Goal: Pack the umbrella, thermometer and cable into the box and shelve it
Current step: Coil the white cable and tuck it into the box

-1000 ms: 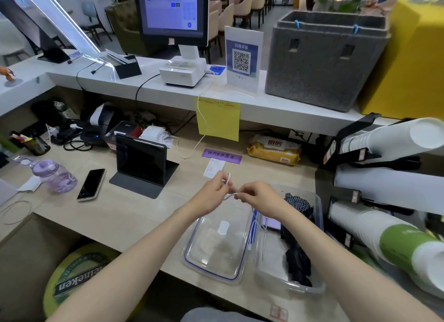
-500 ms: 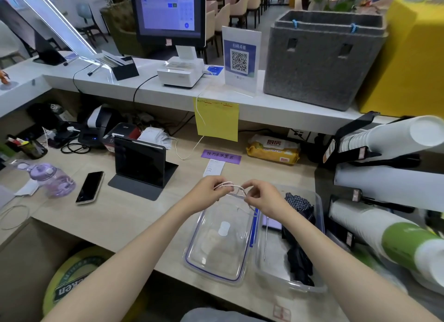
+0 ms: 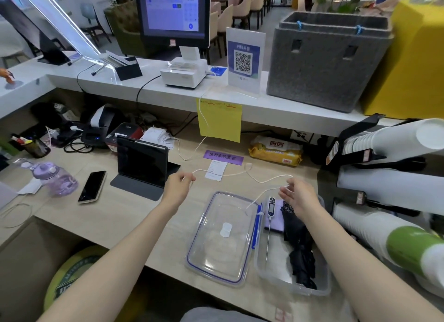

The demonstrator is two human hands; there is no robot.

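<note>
the left hand (image 3: pixel 177 186) pinches one end of the white cable (image 3: pixel 230 174) between thumb and fingers, above the wooden counter (image 3: pixel 115 216). the right hand (image 3: pixel 298 196) holds the cable's other part in loosely curled fingers, just above the far end of the clear plastic box (image 3: pixel 295 290). between the hands the cable hangs in a slack line, and a loose tail drops from the right hand toward the box's near-left corner, ending over the edge of the lid (image 3: pixel 221 240).

the lid lies flat on the counter, touching the box's left side. inside the box, the digital thermometer (image 3: pixel 270 222) lies along the left wall, display at the far end and probe pointing toward the person. the folded black umbrella (image 3: pixel 299 244) lies beside it on the right.

further left on the counter sit a propped tablet (image 3: pixel 140 163), a phone (image 3: pixel 92 187) and a purple water bottle (image 3: pixel 54 177).
</note>
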